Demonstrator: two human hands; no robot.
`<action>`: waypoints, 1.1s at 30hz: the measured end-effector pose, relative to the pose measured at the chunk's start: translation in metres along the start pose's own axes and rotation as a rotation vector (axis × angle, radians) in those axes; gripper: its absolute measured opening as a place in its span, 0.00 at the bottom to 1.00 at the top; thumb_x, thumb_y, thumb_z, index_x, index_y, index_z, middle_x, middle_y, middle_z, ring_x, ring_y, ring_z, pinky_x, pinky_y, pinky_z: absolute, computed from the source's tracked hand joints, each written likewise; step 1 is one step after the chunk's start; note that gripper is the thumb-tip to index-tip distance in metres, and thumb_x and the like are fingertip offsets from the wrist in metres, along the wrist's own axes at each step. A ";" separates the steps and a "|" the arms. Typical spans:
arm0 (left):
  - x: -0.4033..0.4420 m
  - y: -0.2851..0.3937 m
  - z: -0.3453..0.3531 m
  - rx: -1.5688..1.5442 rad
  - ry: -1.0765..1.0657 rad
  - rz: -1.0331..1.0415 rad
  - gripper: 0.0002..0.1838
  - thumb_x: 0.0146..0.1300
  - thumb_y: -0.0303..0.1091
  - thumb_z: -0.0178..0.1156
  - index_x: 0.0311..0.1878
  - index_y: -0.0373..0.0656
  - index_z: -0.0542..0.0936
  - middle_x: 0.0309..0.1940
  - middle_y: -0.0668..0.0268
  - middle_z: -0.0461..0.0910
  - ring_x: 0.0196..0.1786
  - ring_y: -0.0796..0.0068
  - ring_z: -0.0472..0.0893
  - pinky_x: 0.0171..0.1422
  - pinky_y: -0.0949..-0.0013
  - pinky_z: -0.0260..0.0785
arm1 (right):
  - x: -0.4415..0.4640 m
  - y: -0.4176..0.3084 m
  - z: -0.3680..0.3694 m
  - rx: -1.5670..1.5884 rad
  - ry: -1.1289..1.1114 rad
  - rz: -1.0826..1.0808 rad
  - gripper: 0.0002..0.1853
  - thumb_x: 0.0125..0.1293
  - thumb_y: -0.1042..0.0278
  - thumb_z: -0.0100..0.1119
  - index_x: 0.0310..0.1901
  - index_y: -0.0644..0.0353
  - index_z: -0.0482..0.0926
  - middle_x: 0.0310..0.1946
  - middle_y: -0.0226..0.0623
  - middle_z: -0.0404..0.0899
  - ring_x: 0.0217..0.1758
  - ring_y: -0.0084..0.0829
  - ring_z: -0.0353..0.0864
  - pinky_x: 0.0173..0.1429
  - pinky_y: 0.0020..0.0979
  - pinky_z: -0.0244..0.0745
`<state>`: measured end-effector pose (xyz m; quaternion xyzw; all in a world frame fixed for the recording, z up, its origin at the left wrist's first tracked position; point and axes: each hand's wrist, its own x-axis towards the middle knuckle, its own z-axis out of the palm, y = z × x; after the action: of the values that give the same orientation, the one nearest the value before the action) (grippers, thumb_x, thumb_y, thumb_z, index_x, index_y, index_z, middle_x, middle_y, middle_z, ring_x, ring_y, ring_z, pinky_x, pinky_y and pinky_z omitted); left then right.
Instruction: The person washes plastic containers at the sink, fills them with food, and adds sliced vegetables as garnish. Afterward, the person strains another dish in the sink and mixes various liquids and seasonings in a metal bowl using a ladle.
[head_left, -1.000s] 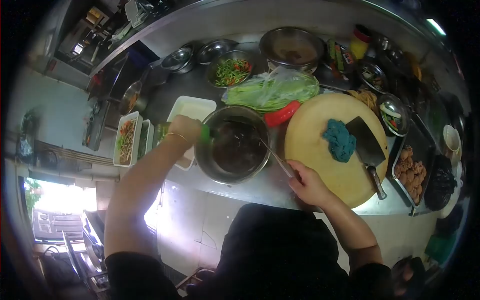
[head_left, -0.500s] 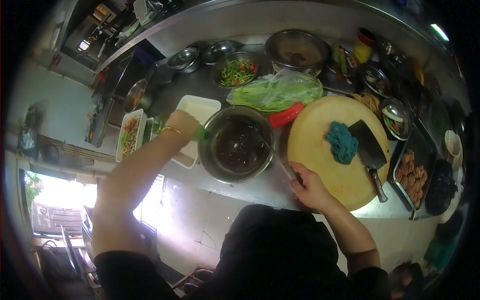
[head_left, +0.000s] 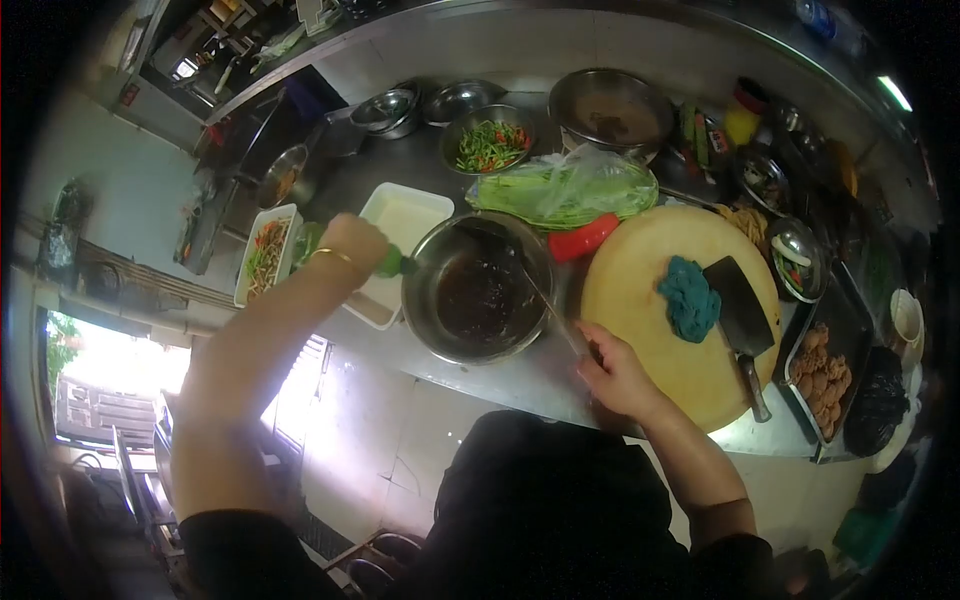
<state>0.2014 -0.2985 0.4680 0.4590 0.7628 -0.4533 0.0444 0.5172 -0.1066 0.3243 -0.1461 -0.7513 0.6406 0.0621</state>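
Observation:
My left hand (head_left: pixel 354 243) is wrapped round a green bottle (head_left: pixel 390 262), tilted with its neck at the left rim of a metal bowl (head_left: pixel 412 318). Dark liquid (head_left: pixel 478 305) with pale bubbles or bits lies in the bowl. My right hand (head_left: pixel 618 370) grips the handle of a long metal utensil (head_left: pixel 545 300) whose head is down in the bowl, so I cannot tell its kind. Right of the bowl, a round cutting board (head_left: pixel 630 290) carries a crumpled teal cloth (head_left: pixel 690 300) and a cleaver (head_left: pixel 742 310).
Behind the bowl lie bagged green vegetables (head_left: pixel 570 192) and a red object (head_left: pixel 583 238). White containers (head_left: pixel 410 203) stand at left. Farther back are a bowl of cut green and red peppers (head_left: pixel 493 146) and a wide basin (head_left: pixel 610 108). A tray of brown meat-like pieces (head_left: pixel 820 385) sits at right.
The view has shifted slightly. Both hands keep their grips, and the bottle's neck is still at the bowl's left rim. The liquid's surface pattern looks different.

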 end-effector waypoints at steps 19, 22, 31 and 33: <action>-0.032 0.026 -0.027 -0.039 0.062 0.152 0.07 0.58 0.32 0.59 0.39 0.50 0.84 0.32 0.65 0.86 0.38 0.65 0.86 0.40 0.63 0.75 | 0.001 -0.003 -0.010 -0.011 -0.012 0.044 0.25 0.61 0.73 0.56 0.62 0.64 0.68 0.34 0.44 0.79 0.35 0.33 0.78 0.45 0.32 0.74; -0.015 0.022 -0.026 -0.001 0.147 0.066 0.07 0.58 0.32 0.58 0.37 0.51 0.84 0.32 0.65 0.86 0.38 0.65 0.86 0.40 0.63 0.76 | 0.002 -0.008 -0.014 -0.009 -0.046 0.049 0.25 0.61 0.74 0.56 0.62 0.64 0.68 0.33 0.43 0.78 0.35 0.32 0.78 0.44 0.32 0.73; -0.026 0.016 -0.017 -0.022 -0.038 -0.011 0.07 0.54 0.32 0.65 0.38 0.51 0.86 0.35 0.66 0.86 0.43 0.68 0.85 0.46 0.65 0.76 | -0.003 0.008 -0.015 0.028 -0.014 0.062 0.25 0.63 0.74 0.56 0.62 0.66 0.68 0.34 0.44 0.79 0.35 0.31 0.78 0.43 0.31 0.74; -0.023 0.021 -0.012 -0.038 0.036 0.003 0.05 0.56 0.32 0.61 0.35 0.50 0.85 0.33 0.64 0.86 0.40 0.65 0.86 0.43 0.63 0.76 | -0.001 0.008 -0.016 0.027 -0.020 0.041 0.25 0.63 0.74 0.56 0.62 0.65 0.68 0.35 0.44 0.79 0.36 0.31 0.79 0.44 0.31 0.74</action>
<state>0.2339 -0.3012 0.4723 0.4672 0.7712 -0.4307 0.0400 0.5241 -0.0911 0.3190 -0.1541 -0.7399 0.6534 0.0436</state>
